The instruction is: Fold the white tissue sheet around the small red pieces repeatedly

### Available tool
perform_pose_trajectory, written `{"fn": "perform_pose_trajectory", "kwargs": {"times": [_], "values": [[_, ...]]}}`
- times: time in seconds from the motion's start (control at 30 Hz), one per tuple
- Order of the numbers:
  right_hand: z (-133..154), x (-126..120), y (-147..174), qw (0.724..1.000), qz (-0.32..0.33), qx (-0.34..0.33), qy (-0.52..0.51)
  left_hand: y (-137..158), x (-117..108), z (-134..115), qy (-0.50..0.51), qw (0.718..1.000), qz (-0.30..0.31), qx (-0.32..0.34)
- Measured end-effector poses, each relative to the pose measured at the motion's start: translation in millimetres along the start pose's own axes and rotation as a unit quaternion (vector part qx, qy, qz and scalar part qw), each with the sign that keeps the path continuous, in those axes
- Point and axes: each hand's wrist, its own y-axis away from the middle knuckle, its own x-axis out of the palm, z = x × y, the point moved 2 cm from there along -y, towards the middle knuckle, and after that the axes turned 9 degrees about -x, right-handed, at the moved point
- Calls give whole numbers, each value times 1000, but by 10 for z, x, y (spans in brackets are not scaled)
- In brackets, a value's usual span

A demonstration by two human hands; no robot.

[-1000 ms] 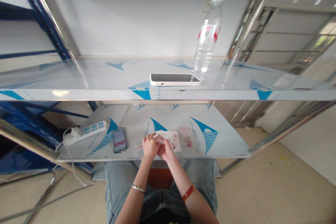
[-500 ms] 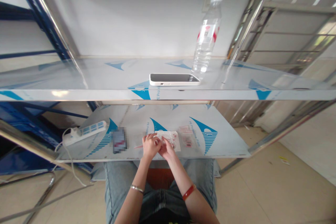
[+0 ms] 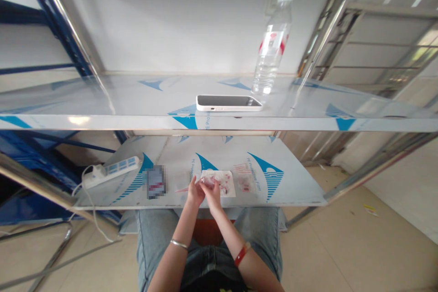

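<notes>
My left hand [image 3: 195,193] and my right hand [image 3: 211,194] meet over the lower shelf, fingers closed together. Between their fingertips shows a small, clear, pinkish thing [image 3: 207,179], too blurred to name. Beneath and just right of the hands lies a white sheet [image 3: 231,188] with small reddish pieces on it. To the left of my left hand, a thin pink pointed thing [image 3: 182,190] lies flat. Right of the sheet is a clear plastic packet [image 3: 245,183] with red marks.
A white power strip [image 3: 112,172] and a pixelated dark item [image 3: 156,182] lie on the lower shelf [image 3: 294,187] at left. Above, the upper shelf [image 3: 143,105] juts across, carrying a phone [image 3: 228,103] and a water bottle [image 3: 272,45]. Blue metal framing [image 3: 61,23] stands left.
My hands have turned and drawn closer together. My right hand has shifted slightly left, its fingers now reaching across to the left fingertips, and the clear pinkish thing has come into view.
</notes>
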Motion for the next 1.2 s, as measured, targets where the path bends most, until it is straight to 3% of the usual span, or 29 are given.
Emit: {"fn": "perform_pose_trajectory", "kwargs": {"times": [0.13, 0.23, 0.5, 0.73, 0.87, 1.07, 1.2], "values": [[42, 55, 127, 987, 2, -113, 114, -61, -67, 10, 32, 998, -58, 1], [67, 77, 171, 977, 24, -162, 134, -132, -113, 5, 60, 996, -51, 34], [167, 65, 168, 986, 31, -123, 106, -118, -74, 4, 66, 997, -38, 19], [196, -171, -22, 995, -96, -39, 4, -86, -151, 45, 78, 986, -141, -53], [131, -385, -141, 991, -125, 13, 36, -111, -197, 69, 71, 984, -152, -63], [-4, -613, -223, 959, -242, -84, 120, -108, -202, 104, 34, 984, -159, -75], [-57, -639, -232, 947, -275, -93, 139, -78, -179, 112, -6, 987, -141, -70]]}}
